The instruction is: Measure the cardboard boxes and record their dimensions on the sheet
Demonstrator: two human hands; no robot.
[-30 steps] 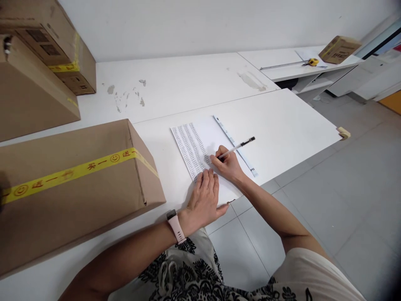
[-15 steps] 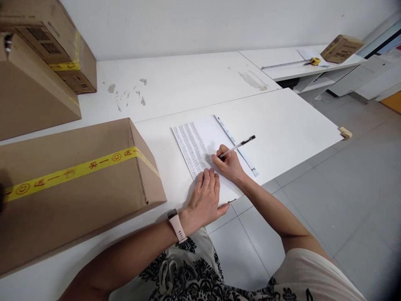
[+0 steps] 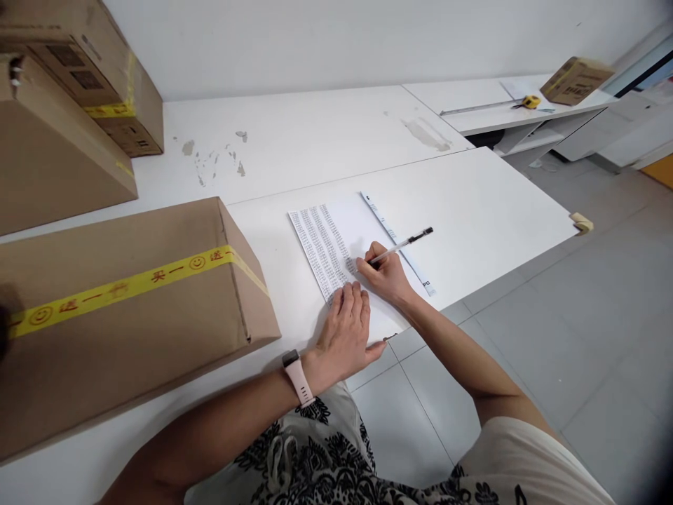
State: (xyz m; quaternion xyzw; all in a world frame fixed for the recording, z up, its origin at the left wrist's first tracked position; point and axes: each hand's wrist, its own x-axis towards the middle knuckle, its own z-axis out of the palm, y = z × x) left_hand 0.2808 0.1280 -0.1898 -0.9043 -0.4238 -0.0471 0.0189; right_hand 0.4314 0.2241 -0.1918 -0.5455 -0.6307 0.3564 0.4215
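Observation:
A printed sheet [image 3: 336, 231] with dense columns of small text lies on the white table [image 3: 473, 203]. My right hand [image 3: 386, 273] is closed on a pen [image 3: 404, 243], whose tip touches the sheet near the end of the printed columns. My left hand [image 3: 344, 333] lies flat on the sheet's near edge, fingers stretched out, with a pink watch at the wrist. A narrow printed strip [image 3: 394, 238] runs along the sheet's right side, under the pen.
A large cardboard box with yellow tape [image 3: 120, 308] stands close on the left. Two more boxes [image 3: 68, 105] stand at the far left. On a far table lie a small box [image 3: 575, 79] and a yellow tape measure [image 3: 530, 102]. Tiled floor lies to the right.
The pen and my right hand have shifted very slightly to the right on the sheet. My left hand has stayed in place.

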